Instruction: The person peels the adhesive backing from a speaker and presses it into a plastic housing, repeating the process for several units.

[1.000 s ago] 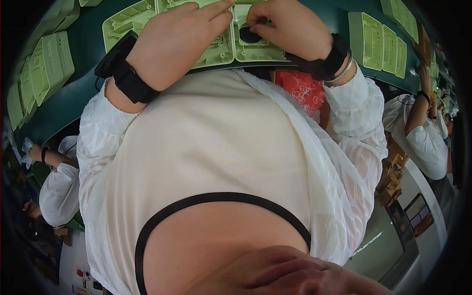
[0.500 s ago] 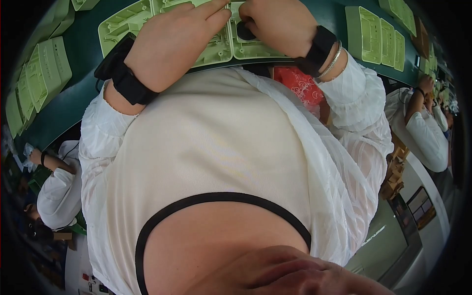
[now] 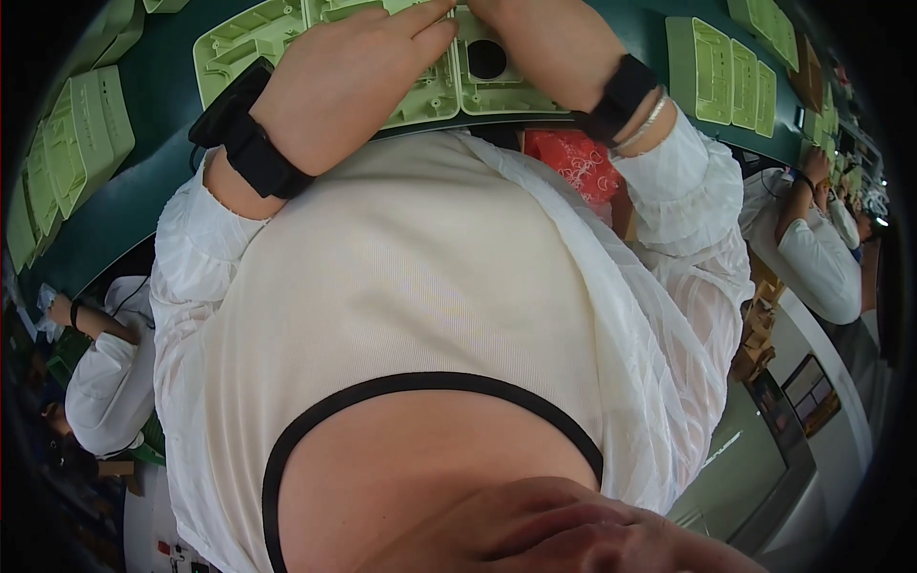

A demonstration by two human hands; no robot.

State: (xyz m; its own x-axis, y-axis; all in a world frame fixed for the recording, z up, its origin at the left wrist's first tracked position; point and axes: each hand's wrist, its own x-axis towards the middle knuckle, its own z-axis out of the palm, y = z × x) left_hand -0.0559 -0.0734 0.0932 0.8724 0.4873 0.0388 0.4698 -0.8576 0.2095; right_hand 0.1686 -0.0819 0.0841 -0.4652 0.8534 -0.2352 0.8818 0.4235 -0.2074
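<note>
Pale green plastic housings (image 3: 417, 111) with ribs and screw posts inside lie side by side on the table edge in front of me. My left hand (image 3: 368, 72) rests over one, its visible fingers stretched toward the right hand. A round black disc (image 3: 487, 59) sits in the housing on the right, below the fingers of my right hand (image 3: 559, 48). That hand reaches past the disc to the picture's top edge, where its fingers are mostly cut off. Whatever lies at the fingertips of both hands is hidden.
More green housings stand stacked on the dark green table (image 3: 158, 115) at left (image 3: 81, 138) and right (image 3: 723, 72). One co-worker (image 3: 110, 382) is at the far left, another (image 3: 812, 248) at the right. A red patterned cloth (image 3: 576, 164) hangs beneath the table edge.
My right hand has drawn away from the black disc toward the top edge, baring the whole disc. My left hand stays over its housing, almost unmoved.
</note>
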